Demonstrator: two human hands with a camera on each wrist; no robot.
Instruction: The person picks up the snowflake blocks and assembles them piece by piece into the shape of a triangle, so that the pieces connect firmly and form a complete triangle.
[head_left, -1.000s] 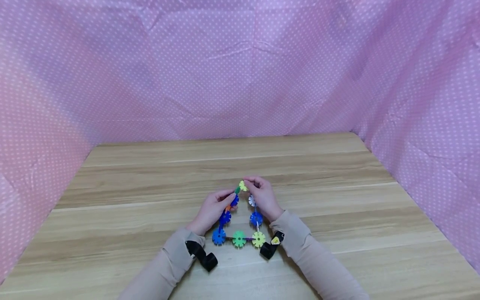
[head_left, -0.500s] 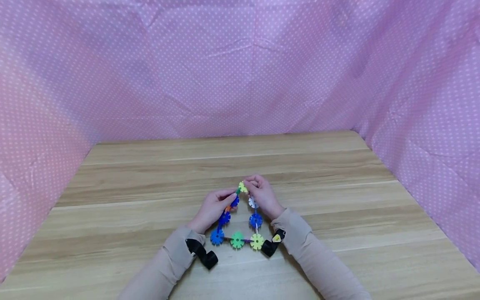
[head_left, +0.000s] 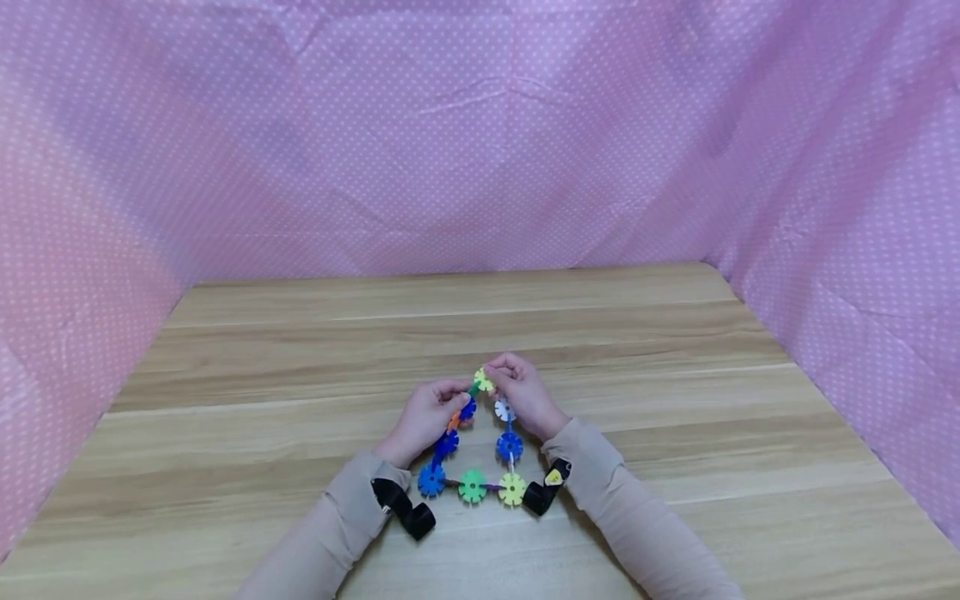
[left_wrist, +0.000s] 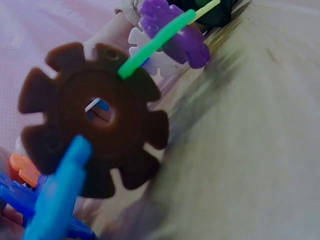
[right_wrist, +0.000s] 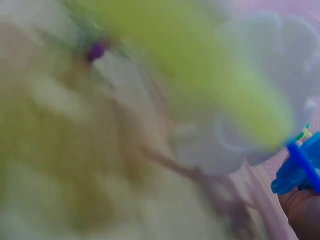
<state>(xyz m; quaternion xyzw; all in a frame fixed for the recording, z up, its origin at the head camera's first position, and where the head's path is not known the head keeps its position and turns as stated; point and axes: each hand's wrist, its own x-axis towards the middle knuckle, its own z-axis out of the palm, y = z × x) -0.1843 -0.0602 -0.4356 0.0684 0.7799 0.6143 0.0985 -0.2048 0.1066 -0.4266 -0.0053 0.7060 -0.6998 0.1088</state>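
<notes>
Notched plastic snowflake discs are slotted together into a chain shaped roughly like a triangle. My right hand (head_left: 528, 396) pinches the yellow disc (head_left: 482, 381) at its far tip. On the left side, my left hand (head_left: 422, 421) pinches a dark blue disc (head_left: 468, 410), just below a green one (head_left: 474, 389) seen edge-on. A blue disc (head_left: 431, 481), a light green disc (head_left: 472, 487) and a second yellow disc (head_left: 512, 490) form the near side. A brown disc (left_wrist: 65, 115) fills much of the left wrist view; a white disc (right_wrist: 200, 152) shows behind a blurred yellow edge in the right.
The wooden table (head_left: 300, 342) extends beyond the hands on every side. Pink dotted cloth (head_left: 480, 167) hangs around its back and sides. Black camera straps (head_left: 416, 521) stick out from both wrists near the chain's lower corners.
The chain has shifted slightly toward me, its near side also a little to the left. The tip's yellow disc sits slightly lower. Both hands keep their pinch, nearly in place.
</notes>
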